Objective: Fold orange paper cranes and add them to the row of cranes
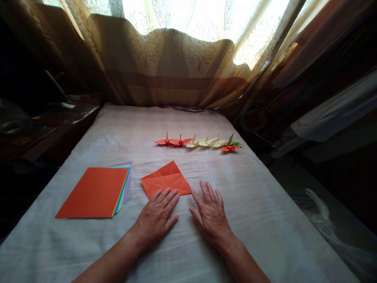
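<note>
Creased orange paper [169, 179] lying nearly flat on the cloth-covered surface [259, 236], just ahead of both hands, one corner pointing away toward the curtain [172, 84]. Left hand [159, 214] palm down, fingers extended and fairly close together, thumb held apart, fingertips over the paper's near edge, gripping nothing. Right hand [210, 214] also palm down, fingers spread wider, holding nothing, index fingertip at the paper's right corner; cannot tell whether pressing on it or only just beside it. Done, as far as visible: several crease lines across the orange paper, plus a row of folded paper birds [203, 143] farther off, in orange, cream and green. Not yet done, by judgement: any raised or narrow form in this piece, so seemingly an early stage of folding, with the number of layers impossible to tell. Off to the left, near but apart, a stack of coloured sheets [92, 192], orange uppermost, flat and apparently unfolded.
</note>
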`<state>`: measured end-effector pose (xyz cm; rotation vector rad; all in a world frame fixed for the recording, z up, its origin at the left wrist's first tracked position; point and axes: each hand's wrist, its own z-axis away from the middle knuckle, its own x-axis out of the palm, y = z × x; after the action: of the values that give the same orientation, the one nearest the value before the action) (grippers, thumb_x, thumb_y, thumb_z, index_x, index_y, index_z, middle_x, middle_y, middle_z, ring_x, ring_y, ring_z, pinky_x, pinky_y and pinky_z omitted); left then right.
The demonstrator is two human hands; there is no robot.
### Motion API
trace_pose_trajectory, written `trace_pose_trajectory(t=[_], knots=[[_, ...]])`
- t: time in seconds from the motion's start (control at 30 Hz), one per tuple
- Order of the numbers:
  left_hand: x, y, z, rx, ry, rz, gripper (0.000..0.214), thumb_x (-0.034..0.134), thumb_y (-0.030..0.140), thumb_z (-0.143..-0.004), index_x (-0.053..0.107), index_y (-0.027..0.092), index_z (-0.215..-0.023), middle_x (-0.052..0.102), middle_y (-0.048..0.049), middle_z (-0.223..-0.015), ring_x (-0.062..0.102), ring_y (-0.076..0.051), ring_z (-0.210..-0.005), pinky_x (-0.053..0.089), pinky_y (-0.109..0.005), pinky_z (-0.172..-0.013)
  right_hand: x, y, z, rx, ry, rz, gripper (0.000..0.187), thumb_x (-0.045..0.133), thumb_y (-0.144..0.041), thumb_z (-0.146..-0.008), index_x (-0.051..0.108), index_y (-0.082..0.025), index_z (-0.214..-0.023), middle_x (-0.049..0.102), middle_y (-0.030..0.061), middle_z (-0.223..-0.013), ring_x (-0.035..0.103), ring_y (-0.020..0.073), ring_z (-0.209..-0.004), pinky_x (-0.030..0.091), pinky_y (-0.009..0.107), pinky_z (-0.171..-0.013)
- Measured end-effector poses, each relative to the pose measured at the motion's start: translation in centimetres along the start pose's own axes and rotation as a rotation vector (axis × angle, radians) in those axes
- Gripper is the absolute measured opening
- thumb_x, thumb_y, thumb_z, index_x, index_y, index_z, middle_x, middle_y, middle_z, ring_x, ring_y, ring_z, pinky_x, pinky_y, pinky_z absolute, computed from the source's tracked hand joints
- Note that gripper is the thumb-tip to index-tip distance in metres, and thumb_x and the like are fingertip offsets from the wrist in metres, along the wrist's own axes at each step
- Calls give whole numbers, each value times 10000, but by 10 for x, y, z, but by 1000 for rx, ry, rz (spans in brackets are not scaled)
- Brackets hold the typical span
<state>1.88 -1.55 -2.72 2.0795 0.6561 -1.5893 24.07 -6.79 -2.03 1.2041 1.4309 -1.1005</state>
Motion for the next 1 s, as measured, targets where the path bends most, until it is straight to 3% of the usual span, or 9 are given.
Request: trace_pose_trajectory(t=[0.17, 0.57, 0.73, 1.0], knots=[[2, 1, 0, -21, 2, 6, 545, 449, 461, -954, 450, 183, -1423, 493, -76, -1453, 461, -245, -1325, 313, -409, -1120, 1, -10, -7, -158, -49, -51, 497, 479, -380, -946, 457, -260, -1428, 348, 78, -1533, 288, 293, -1423, 163, 518, -1142], [-6, 4, -6, -81, -46, 95, 534, 431, 497, -958, 481, 205, -1402, 527, -70, -1426, 472, -248, -1309, 310, -426, -1119, 3, -13, -5, -105, -123, -103, 516, 431, -487, -966, 458, -253, -1425, 396, 61, -1504, 312, 299, -1412, 208, 549, -1127], [-18, -9, 3, 16, -138, 80, 586, 430, 510, -957, 400, 201, -1453, 455, -61, -1484, 413, -223, -1362, 268, -396, -1140, 0, -15, -5, -80, -148, -123, 511, 441, -485, -964, 460, -262, -1424, 382, 49, -1511, 303, 306, -1416, 208, 556, -1129], [-32, -43, 34, 7, -241, 76, 607, 385, 563, -959, 337, 266, -1487, 421, -45, -1504, 369, -224, -1393, 168, -416, -1171, -4, -15, -6, -63, -178, -144, 521, 455, -479, -959, 447, -259, -1431, 364, 45, -1520, 278, 311, -1426, 200, 571, -1130]])
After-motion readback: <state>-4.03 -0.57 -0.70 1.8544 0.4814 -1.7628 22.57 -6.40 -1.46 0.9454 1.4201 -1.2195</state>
